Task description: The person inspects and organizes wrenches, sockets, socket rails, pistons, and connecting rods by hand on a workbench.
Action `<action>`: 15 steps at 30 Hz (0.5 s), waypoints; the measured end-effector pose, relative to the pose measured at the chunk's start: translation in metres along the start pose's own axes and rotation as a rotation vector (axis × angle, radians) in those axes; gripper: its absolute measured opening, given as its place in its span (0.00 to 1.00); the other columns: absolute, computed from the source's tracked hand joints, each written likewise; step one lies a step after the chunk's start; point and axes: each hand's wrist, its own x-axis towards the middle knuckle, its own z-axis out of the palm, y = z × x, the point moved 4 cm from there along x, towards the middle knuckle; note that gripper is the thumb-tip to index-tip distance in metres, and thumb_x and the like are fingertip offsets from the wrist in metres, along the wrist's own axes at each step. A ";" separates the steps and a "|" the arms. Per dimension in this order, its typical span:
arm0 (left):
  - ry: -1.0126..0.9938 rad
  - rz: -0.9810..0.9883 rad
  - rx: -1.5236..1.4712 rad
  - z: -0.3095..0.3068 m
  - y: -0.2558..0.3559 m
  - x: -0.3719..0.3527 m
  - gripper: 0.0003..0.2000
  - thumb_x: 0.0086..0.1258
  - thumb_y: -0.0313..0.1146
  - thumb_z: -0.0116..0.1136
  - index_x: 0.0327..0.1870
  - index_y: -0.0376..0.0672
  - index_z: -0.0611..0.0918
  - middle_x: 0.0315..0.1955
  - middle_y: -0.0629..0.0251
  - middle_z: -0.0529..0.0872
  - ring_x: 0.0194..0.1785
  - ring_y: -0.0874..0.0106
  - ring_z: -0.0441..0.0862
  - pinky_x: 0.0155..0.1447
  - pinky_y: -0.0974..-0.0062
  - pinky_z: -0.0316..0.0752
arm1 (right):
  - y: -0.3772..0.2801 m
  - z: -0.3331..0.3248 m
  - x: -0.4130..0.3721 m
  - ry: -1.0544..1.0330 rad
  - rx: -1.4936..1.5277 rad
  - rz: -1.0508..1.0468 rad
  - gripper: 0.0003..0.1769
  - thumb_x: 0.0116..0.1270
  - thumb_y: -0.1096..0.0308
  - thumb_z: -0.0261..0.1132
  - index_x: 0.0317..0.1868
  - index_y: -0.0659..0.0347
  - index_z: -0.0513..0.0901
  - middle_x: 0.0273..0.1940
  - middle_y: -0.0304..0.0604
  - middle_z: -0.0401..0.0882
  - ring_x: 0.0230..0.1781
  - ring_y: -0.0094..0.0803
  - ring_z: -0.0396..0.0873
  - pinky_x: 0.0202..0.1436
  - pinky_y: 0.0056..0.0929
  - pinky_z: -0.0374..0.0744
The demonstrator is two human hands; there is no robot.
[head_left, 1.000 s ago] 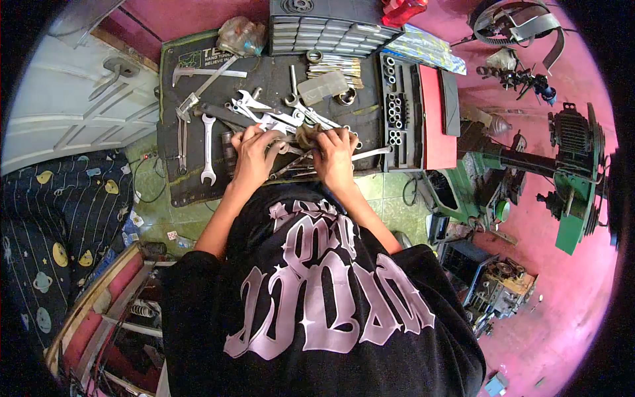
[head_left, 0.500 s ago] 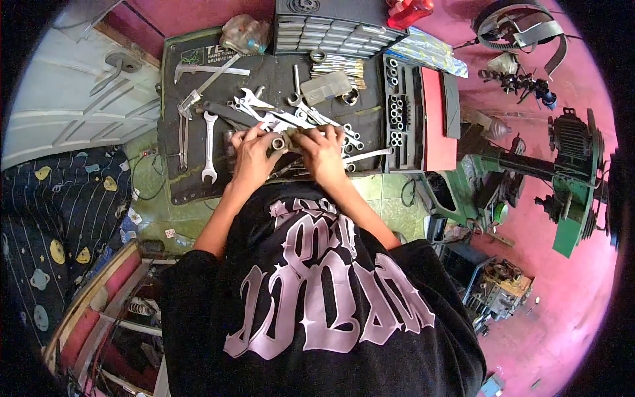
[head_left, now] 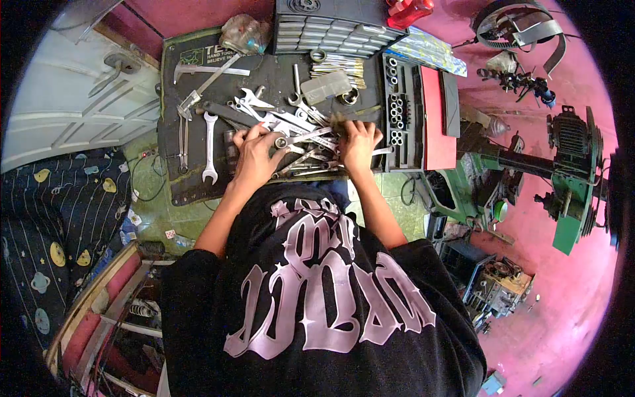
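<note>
My left hand (head_left: 253,151) sits a little above and left of the frame's middle, fingers folded around a ring wrench (head_left: 299,138). Its ring end shows just past my fingertips and its shaft runs off to the right across the wrench pile (head_left: 291,119). My right hand (head_left: 360,140) lies right of centre, palm down on the right end of that pile, fingers curled forward. Whether it grips anything I cannot tell. Just beyond its knuckles is a brownish frayed wad (head_left: 338,120), rag or brush, too blurred to name.

Everything rests on the black tool mat (head_left: 192,178), which fills the upper middle of the frame. A lone open-end spanner (head_left: 209,147) lies apart on its left side. A small clear box (head_left: 324,86) sits above the pile, and the socket case (head_left: 397,112) stands just beside my right hand.

The pile worries me most, I think. The wrenches lie crossed over one another, so pulling the one in my left hand free could drag its neighbours along and trap a finger of the right hand pressing on top. The polished shafts look slippery, and a loose hold could let the wrench slide down towards the mat's near edge and onto the tiled floor by my knees. My right wrist is also close to the socket case, and a sideways sweep might knock sockets out of their rows.
</note>
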 end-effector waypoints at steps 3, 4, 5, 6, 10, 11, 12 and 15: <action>0.009 0.010 -0.015 -0.002 0.001 0.001 0.14 0.62 0.36 0.78 0.47 0.43 0.90 0.37 0.58 0.89 0.58 0.58 0.83 0.67 0.54 0.59 | 0.001 -0.001 0.000 -0.034 -0.032 0.088 0.21 0.55 0.72 0.70 0.52 0.54 0.87 0.50 0.46 0.85 0.57 0.52 0.75 0.67 0.56 0.66; 0.022 0.015 -0.010 -0.002 0.001 0.000 0.14 0.61 0.36 0.78 0.46 0.43 0.90 0.37 0.59 0.89 0.57 0.59 0.83 0.67 0.54 0.59 | -0.004 -0.002 0.000 -0.039 0.008 0.078 0.19 0.56 0.72 0.70 0.50 0.55 0.87 0.49 0.46 0.86 0.57 0.53 0.75 0.67 0.57 0.66; 0.035 0.020 -0.004 -0.003 0.000 0.000 0.14 0.60 0.35 0.78 0.46 0.43 0.90 0.37 0.59 0.89 0.56 0.59 0.83 0.66 0.55 0.59 | -0.009 -0.003 0.000 -0.045 0.047 0.068 0.16 0.56 0.72 0.70 0.48 0.56 0.86 0.48 0.46 0.86 0.57 0.53 0.75 0.66 0.58 0.67; 0.034 0.019 -0.004 -0.003 0.001 0.001 0.14 0.60 0.35 0.78 0.46 0.43 0.90 0.37 0.59 0.89 0.56 0.59 0.83 0.66 0.55 0.59 | -0.025 -0.012 -0.001 -0.029 0.056 0.014 0.16 0.56 0.72 0.70 0.48 0.56 0.86 0.48 0.46 0.86 0.58 0.53 0.76 0.66 0.57 0.67; -0.046 0.003 -0.057 0.000 0.002 0.004 0.15 0.59 0.34 0.78 0.46 0.44 0.90 0.36 0.59 0.88 0.54 0.59 0.83 0.66 0.55 0.60 | -0.086 -0.022 -0.013 -0.144 0.160 -0.224 0.19 0.56 0.71 0.72 0.50 0.53 0.87 0.50 0.44 0.84 0.58 0.50 0.75 0.65 0.56 0.67; -0.061 0.006 -0.053 0.001 0.002 0.005 0.14 0.59 0.34 0.78 0.45 0.44 0.90 0.36 0.59 0.88 0.54 0.59 0.83 0.66 0.55 0.60 | -0.098 -0.024 -0.016 -0.146 0.222 -0.269 0.19 0.56 0.71 0.72 0.50 0.53 0.87 0.49 0.43 0.83 0.58 0.49 0.75 0.65 0.57 0.67; -0.059 0.008 -0.053 0.002 0.000 0.004 0.14 0.59 0.34 0.78 0.45 0.44 0.90 0.36 0.59 0.88 0.54 0.59 0.83 0.66 0.55 0.60 | -0.103 -0.025 -0.016 -0.157 0.261 -0.265 0.19 0.57 0.71 0.72 0.51 0.53 0.87 0.50 0.43 0.83 0.59 0.49 0.75 0.65 0.57 0.66; -0.001 0.035 -0.021 -0.003 -0.002 -0.001 0.14 0.59 0.34 0.78 0.45 0.44 0.90 0.37 0.60 0.89 0.55 0.59 0.83 0.66 0.55 0.60 | -0.086 -0.018 -0.013 -0.111 0.223 -0.220 0.19 0.56 0.71 0.72 0.51 0.53 0.87 0.51 0.42 0.83 0.59 0.49 0.75 0.64 0.57 0.66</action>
